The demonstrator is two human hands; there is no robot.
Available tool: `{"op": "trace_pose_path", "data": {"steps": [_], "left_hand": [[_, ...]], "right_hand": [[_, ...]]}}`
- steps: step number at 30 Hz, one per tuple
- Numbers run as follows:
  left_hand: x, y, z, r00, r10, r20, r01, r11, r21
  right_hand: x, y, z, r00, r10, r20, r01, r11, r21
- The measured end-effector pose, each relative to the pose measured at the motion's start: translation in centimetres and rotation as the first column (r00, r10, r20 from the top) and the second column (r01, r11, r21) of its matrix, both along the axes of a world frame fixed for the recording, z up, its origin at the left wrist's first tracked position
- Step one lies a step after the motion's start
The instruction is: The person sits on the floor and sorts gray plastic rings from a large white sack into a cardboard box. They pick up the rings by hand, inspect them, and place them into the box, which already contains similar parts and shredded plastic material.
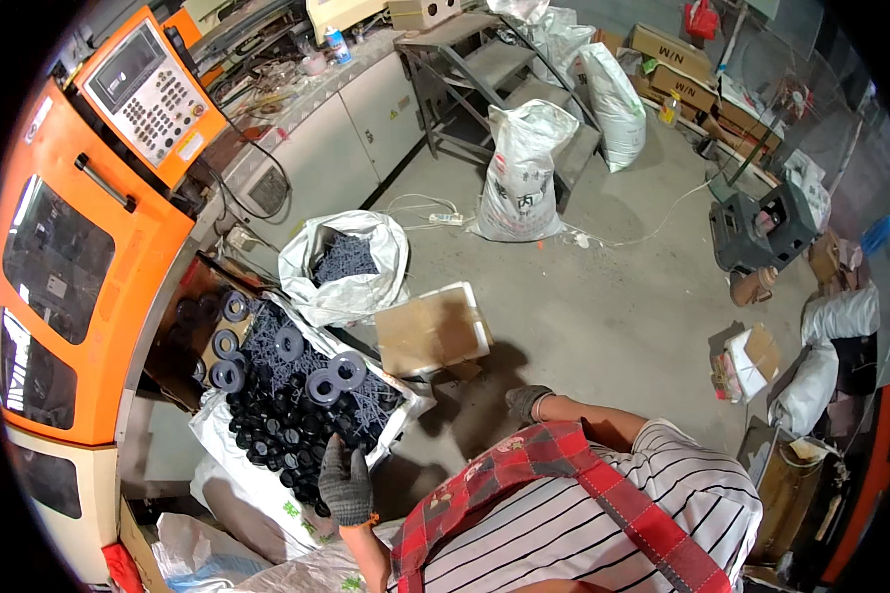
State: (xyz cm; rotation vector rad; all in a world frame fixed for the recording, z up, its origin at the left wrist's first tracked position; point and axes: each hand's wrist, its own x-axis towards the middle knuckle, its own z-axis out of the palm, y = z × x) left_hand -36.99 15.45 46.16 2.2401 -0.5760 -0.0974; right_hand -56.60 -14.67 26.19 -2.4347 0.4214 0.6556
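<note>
My left hand (pixel 347 484), in a grey knit glove, is at the near right edge of a heap of round black plastic caps (pixel 272 435). Its fingers stretch toward the caps and the thumb stands apart; nothing shows in its grasp. The caps lie in a white-lined container (pixel 402 420) beside thin grey plastic sprue pieces (pixel 272 346). Several dark grey rings (pixel 347 371) rest on top. To the right, my right hand (pixel 527 399), also gloved, hangs beyond my apron, away from the container. Its fingers are too dark and small to read.
An orange machine with a control panel (pixel 148 94) stands at left. Behind the container are an open white sack (pixel 292 259) of sprue pieces and a cardboard box (pixel 430 331). Farther off stand a full sack (pixel 524 178), metal steps (pixel 465 35) and a grey plastic stool (pixel 761 227).
</note>
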Motion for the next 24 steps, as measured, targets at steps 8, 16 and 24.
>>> {"op": "trace_pose_path", "data": {"steps": [8,16,24], "left_hand": [[-2.1,-8.7,-1.0,0.984,-0.167,0.068,0.15,0.968,0.202],[-9.7,-22.6,-3.0,0.929,-0.368,-0.045,0.363,0.879,0.309],[-11.2,-24.6,-3.9,0.968,-0.225,-0.107,0.249,0.896,0.367]], "right_hand": [[-12.9,-8.9,-5.6,0.933,-0.286,-0.216,0.29,0.957,-0.015],[-20.6,-23.0,-6.2,0.863,-0.37,-0.345,0.368,0.927,-0.075],[-13.5,-30.4,-5.9,0.906,-0.315,-0.284,0.309,0.949,-0.067]]}}
